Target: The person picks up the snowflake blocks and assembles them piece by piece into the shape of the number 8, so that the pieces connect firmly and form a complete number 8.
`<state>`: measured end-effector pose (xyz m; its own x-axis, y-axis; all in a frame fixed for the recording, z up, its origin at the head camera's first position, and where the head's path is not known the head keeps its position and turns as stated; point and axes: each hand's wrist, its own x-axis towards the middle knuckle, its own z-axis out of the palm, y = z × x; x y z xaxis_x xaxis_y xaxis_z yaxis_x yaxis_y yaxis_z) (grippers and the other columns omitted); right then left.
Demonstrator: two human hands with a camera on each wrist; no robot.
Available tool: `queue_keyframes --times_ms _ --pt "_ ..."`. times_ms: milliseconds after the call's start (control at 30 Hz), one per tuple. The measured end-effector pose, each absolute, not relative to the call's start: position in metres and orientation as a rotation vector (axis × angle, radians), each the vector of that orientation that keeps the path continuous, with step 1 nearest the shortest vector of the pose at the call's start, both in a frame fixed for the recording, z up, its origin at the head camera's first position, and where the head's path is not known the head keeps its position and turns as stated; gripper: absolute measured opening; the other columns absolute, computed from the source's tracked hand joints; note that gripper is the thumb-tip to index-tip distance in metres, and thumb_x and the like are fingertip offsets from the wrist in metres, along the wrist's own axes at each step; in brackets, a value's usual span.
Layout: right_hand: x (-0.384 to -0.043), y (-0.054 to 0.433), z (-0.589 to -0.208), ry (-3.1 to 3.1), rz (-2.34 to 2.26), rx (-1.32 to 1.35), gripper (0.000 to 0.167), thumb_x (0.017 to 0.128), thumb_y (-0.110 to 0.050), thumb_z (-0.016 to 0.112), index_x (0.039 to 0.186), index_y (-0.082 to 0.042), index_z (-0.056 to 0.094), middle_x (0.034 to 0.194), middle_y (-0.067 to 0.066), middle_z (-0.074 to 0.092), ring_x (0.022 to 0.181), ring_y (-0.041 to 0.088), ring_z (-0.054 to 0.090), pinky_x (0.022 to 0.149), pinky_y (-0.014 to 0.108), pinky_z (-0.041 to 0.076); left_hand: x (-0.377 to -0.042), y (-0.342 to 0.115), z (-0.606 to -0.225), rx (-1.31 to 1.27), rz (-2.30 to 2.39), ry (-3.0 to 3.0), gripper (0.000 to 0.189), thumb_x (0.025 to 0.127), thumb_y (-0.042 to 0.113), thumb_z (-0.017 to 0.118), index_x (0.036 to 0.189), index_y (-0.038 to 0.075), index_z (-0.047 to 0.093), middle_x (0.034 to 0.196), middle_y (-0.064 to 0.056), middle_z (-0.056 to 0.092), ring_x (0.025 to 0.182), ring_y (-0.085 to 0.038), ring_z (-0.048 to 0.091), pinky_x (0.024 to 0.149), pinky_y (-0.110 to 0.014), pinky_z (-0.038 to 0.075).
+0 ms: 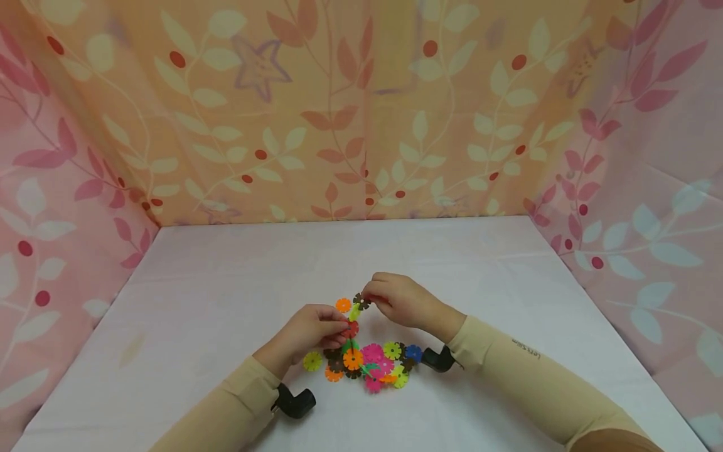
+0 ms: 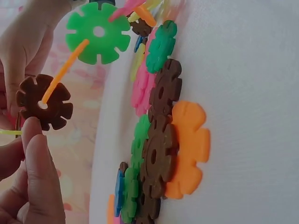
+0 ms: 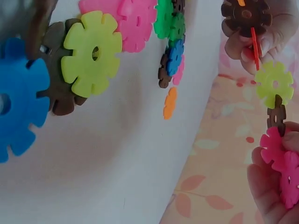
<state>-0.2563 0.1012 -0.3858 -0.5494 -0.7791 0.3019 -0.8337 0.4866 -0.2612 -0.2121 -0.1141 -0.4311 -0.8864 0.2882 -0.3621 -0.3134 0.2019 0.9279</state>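
Here's your chain of slotted discs (image 1: pixel 354 312), just below the centre of the head frame; your left hand (image 1: pixel 316 325) pinches the red disc (image 1: pixel 353 329), likely as an anchor; your right hand (image 1: pixel 403 300) grips pink discs (image 3: pixel 289 179) at the chain's upper end, probably to steady the joints; more discs (image 1: pixel 373 353) overlap on the worktop (image 1: pixel 226 282), seemingly for easy reach; no container shows.

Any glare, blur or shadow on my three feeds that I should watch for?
Head: light is soft, no strong glare, but flower pieces look small; left wrist: a pale piece at the top edge is blurred; right wrist: a soft shadow lies on the tabletop near the yellow-green piece.
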Motion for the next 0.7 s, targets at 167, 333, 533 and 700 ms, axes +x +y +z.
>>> queue_keyframes --times_ms 167,333,533,700 --pt "-0.2574 0.1010 -0.3870 -2.588 0.555 1.385 0.010 0.087 -0.009 0.061 0.095 -0.012 0.066 0.089 -0.003 0.061 0.083 0.008 0.057 0.077 0.021 0.049 -0.2123 -0.1148 -0.4300 -0.070 1.763 1.987 0.016 0.085 0.015 0.064 0.091 0.000 0.065 0.073 -0.006 0.065 0.063 -0.015 0.063 0.066 -0.030 0.054" --pt "-0.2585 0.1024 -0.3890 -2.583 0.559 1.386 0.009 0.087 -0.009 0.061 0.094 -0.013 0.065 0.089 -0.003 0.060 0.083 0.008 0.057 0.078 0.021 0.049 -0.2119 -0.1149 -0.4282 -0.073 1.782 1.978 0.017 0.086 0.016 0.063 0.091 0.000 0.065 0.073 -0.006 0.065 0.062 -0.015 0.062 0.064 -0.029 0.054" --pt "-0.2604 0.1042 -0.3933 -2.530 0.569 1.394 0.009 0.086 -0.008 0.062 0.094 -0.012 0.065 0.088 -0.003 0.060 0.083 0.008 0.057 0.077 0.021 0.048 -0.2130 -0.1165 -0.4297 -0.075 1.830 1.921 0.016 0.086 0.015 0.063 0.091 0.000 0.064 0.074 -0.006 0.065 0.063 -0.014 0.062 0.064 -0.028 0.054" --pt "-0.2604 0.1056 -0.3959 -2.478 0.599 1.377 0.009 0.085 -0.006 0.063 0.092 -0.011 0.065 0.087 -0.003 0.060 0.081 0.008 0.057 0.076 0.020 0.049 -0.2152 -0.1183 -0.4306 -0.067 1.888 1.838 0.015 0.087 0.011 0.061 0.093 -0.003 0.063 0.076 -0.006 0.066 0.062 -0.013 0.062 0.065 -0.027 0.054"
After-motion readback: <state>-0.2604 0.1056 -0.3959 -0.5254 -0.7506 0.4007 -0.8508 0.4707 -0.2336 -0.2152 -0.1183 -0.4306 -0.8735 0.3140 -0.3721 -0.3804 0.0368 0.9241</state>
